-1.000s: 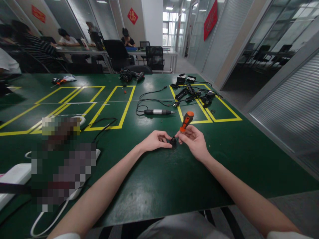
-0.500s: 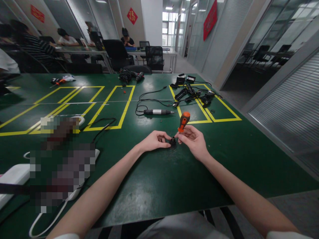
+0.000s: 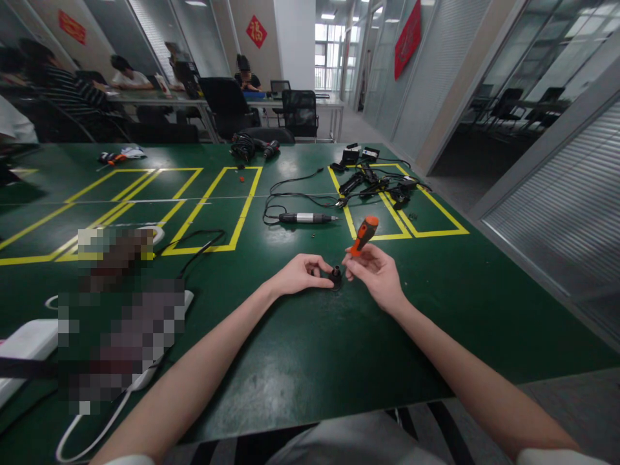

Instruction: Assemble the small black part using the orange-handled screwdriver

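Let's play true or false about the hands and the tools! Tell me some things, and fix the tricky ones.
1. The right hand holds an orange-and-grey hand screwdriver. True.
2. Its handle points straight down. False: it slants upward.
3. The left hand has finger and thumb on a small black part. True.
4. The tape outlines are blue. False: they are yellow.
5. The corded electric screwdriver lies beyond the hands. True.
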The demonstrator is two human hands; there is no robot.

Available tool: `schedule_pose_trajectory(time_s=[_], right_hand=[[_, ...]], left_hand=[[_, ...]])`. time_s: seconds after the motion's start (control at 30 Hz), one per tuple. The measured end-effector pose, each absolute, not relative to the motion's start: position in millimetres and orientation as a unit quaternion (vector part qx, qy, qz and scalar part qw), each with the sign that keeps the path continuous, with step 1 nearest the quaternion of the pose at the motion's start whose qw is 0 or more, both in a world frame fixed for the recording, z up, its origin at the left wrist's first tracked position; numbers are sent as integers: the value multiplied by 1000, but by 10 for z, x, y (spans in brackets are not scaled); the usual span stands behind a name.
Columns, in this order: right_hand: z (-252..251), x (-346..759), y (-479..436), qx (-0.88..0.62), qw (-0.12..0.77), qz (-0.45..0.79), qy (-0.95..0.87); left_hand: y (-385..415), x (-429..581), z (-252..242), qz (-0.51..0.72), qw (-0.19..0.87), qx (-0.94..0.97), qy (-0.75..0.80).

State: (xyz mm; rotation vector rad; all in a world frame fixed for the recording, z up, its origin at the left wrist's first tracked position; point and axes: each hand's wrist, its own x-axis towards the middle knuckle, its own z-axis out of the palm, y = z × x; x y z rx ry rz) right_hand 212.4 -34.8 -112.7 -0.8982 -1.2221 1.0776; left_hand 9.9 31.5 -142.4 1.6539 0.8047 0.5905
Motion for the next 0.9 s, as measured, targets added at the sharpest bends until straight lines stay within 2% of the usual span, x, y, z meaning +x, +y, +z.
schedule_pose_trajectory(time_s=[0.63,0.9], right_hand=[[-1143,2119,-352,-424,601,435,-519],[-1103,2129,-344,-372,580,463,-558]], left_hand=[[307,65,-1368,233,567,724,317],[296,73,-1354,234,572,725,305]])
